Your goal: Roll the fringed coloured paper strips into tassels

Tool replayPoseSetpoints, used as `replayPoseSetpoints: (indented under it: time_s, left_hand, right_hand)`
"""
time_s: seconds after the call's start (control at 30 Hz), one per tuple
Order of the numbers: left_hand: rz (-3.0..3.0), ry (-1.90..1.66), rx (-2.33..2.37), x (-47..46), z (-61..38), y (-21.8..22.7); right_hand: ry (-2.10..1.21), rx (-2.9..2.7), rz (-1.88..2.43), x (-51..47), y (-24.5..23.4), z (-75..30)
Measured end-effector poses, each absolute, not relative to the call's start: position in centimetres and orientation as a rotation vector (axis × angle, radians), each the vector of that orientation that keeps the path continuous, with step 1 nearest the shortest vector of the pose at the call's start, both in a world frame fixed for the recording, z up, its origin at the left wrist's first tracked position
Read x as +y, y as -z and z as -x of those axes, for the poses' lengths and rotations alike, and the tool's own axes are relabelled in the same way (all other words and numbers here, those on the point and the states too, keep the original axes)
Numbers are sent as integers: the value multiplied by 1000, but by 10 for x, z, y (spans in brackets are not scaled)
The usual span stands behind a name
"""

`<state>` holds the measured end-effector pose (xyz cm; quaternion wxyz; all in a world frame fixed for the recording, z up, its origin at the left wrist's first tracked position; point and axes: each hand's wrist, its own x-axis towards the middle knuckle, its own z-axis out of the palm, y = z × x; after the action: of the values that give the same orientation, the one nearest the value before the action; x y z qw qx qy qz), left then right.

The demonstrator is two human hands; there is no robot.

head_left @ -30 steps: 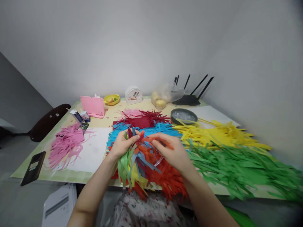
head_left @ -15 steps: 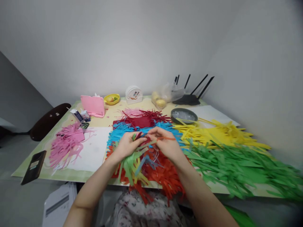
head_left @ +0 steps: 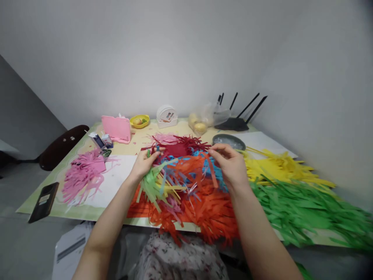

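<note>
My left hand (head_left: 145,161) is closed on a bundle of fringed paper strips (head_left: 151,186), light green, yellow and blue, hanging toward the table. My right hand (head_left: 230,161) pinches the end of an orange-red paper strip (head_left: 212,171) that spans toward the bundle. Below and between the hands lie several layers of fringed paper: dark red (head_left: 176,149), blue (head_left: 208,167) and orange-red (head_left: 206,206), some of it hanging over the table's front edge. Where the strips join in my left fingers is partly hidden.
Yellow fringe (head_left: 279,167) and green fringe (head_left: 309,210) spread to the right, pink fringe (head_left: 84,175) to the left. A phone (head_left: 43,202) lies at the left edge. Behind are a grey bowl (head_left: 229,142), router (head_left: 233,123), bagged fruit (head_left: 200,128), pink stand (head_left: 117,128) and yellow dish (head_left: 140,121).
My hands, close together before, have moved apart and slightly forward. An orange-red strip is now stretched out between them, and the bundle has shifted with my left hand.
</note>
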<state>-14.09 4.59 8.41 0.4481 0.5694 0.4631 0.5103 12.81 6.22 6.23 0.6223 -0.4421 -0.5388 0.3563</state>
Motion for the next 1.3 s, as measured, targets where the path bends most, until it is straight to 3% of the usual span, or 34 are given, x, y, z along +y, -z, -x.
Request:
replayPoseSetpoints:
  time_s: [0.13, 0.3, 0.7, 0.93, 1.07, 1.3]
  left_hand:
    - [-1435, -1269, 1114, 35, 122, -83]
    - [-1623, -1165, 914, 32, 86, -82]
    - [-1660, -978, 827, 34, 75, -82]
    - [-1158, -1327, 994, 41, 97, -71]
    - [-1035, -1356, 915, 30, 100, -74]
    - [-991, -1363, 928, 14, 92, -82]
  right_hand:
    - [-1105, -1026, 913, 60, -63, -109]
    - [-1233, -983, 856, 49, -72, -73]
    - [-1139, -1003, 812, 47, -96, -76]
    - [-604, -1131, 908, 21, -102, -103]
    - [-673, -1598, 1046, -2, -94, -87]
    - [-677, -1668, 1071, -7, -89, -74]
